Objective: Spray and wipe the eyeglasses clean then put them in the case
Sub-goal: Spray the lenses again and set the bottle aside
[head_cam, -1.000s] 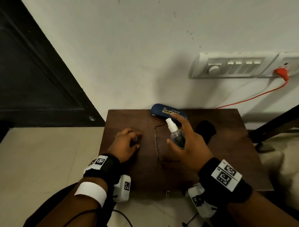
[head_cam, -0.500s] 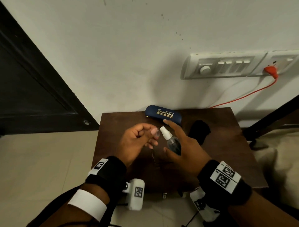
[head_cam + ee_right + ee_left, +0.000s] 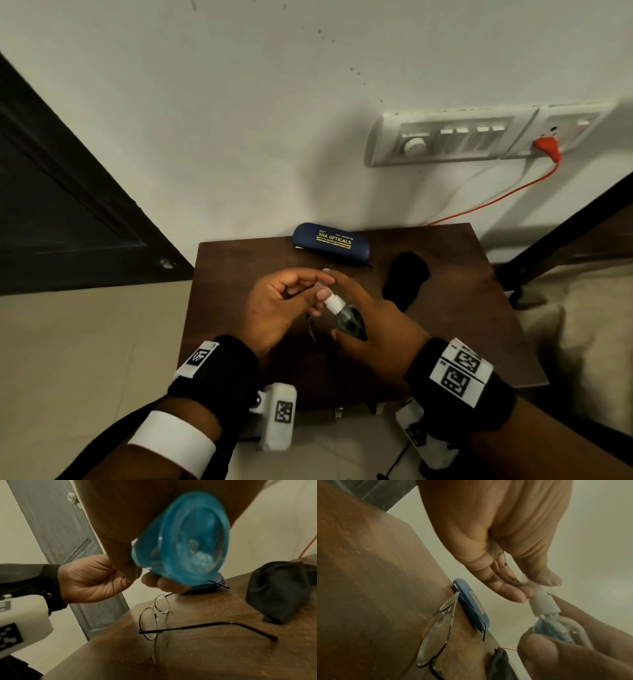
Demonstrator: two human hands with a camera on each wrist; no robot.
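My right hand (image 3: pixel 337 306) grips a small clear spray bottle (image 3: pixel 349 318) above the dark wooden table (image 3: pixel 472 318); its blue base (image 3: pixel 185 536) fills the right wrist view. My left hand (image 3: pixel 323 287) pinches the bottle's clear cap (image 3: pixel 528 580) over the white nozzle collar (image 3: pixel 542 604). Thin wire-framed eyeglasses (image 3: pixel 154 615) lie open on the table below both hands, temples spread. A closed blue case (image 3: pixel 330 241) with gold lettering lies at the table's back edge by the wall. A crumpled black cloth (image 3: pixel 406 279) sits to the right of the hands.
The table stands against a white wall that carries a switch panel (image 3: pixel 455 138) and an orange plug and cable (image 3: pixel 544 147). A dark door (image 3: pixel 68 212) is on the left, pale floor tiles (image 3: pixel 85 359) below it, and a dark frame (image 3: pixel 565 233) at the right.
My left hand has lifted off the table and moved right to the bottle's top, where it now pinches the cap. The right hand keeps hold of the bottle over the glasses.
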